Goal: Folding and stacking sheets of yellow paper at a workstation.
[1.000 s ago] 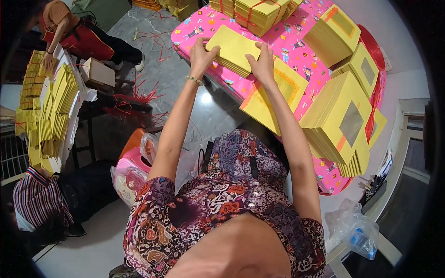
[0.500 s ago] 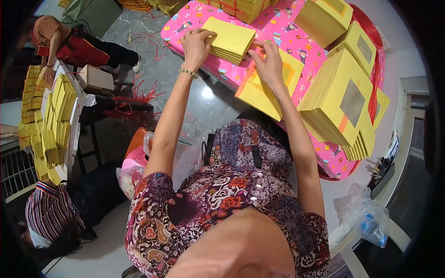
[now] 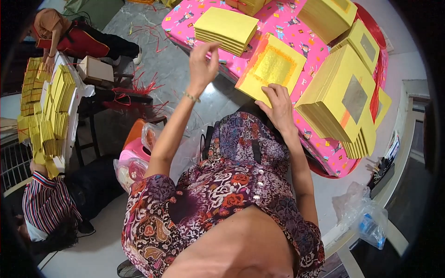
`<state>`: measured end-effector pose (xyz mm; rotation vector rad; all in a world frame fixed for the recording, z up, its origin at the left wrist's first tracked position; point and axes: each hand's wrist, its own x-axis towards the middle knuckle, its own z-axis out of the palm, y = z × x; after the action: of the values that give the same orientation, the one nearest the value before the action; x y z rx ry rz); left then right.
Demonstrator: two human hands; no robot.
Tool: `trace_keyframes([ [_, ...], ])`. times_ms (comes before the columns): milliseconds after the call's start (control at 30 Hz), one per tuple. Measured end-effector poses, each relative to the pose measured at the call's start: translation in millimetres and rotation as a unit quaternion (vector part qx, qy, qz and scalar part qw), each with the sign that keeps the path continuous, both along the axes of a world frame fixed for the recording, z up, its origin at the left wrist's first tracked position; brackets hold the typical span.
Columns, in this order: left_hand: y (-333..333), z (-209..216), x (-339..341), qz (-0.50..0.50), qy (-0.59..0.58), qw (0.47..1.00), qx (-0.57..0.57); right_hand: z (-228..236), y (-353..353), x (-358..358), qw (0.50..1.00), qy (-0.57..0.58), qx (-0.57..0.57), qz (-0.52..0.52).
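Note:
A stack of folded yellow paper (image 3: 227, 27) lies near the far left edge of the pink table. In front of it my left hand (image 3: 204, 66) is raised, holding nothing, its thumb and fingers apart. Flat yellow joss paper sheets (image 3: 274, 65), the top one bearing a gold foil square and orange border, lie to the right and nearer me. On their near edge rests my right hand (image 3: 278, 105), fingertips on the paper and thumb spread beside the edge. Whether the thumb goes under the top sheet cannot be told.
Tall yellow paper stacks (image 3: 340, 92) stand along the table's right side, beside red strings (image 3: 374, 99). Tied bundles (image 3: 248, 5) sit at the far edge. At left, two people work at a table of yellow bundles (image 3: 53, 116). A plastic bag (image 3: 371, 222) lies lower right.
My left hand has let go of the folded stack and drawn back toward me. My right hand has moved from that stack to the flat sheets' near edge.

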<state>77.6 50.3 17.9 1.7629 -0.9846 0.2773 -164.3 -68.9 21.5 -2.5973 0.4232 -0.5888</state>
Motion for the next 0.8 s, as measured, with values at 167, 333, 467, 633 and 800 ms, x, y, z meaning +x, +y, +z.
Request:
trace_keyframes([
  [167, 22, -51, -64, -0.076, 0.332, 0.94, 0.007, -3, -4, 0, 1.0, -0.016, -0.012, 0.018],
  [333, 26, -61, -103, -0.129, 0.56, 0.818, -0.029, -5, -5, 0, 0.999, -0.053, 0.002, 0.012],
  [467, 23, -62, -119, -0.136, 0.6, 0.781, -0.108, -10, -7, 0, 0.997, -0.063, 0.039, 0.011],
  [633, 17, -56, -126, -0.1, 0.591, 0.791, -0.123, -15, -8, 0, 0.993, -0.062, 0.096, 0.003],
  [800, 11, -51, -125, -0.085, 0.577, 0.804, -0.115, -17, -8, 0, 0.989, -0.063, 0.131, -0.002],
])
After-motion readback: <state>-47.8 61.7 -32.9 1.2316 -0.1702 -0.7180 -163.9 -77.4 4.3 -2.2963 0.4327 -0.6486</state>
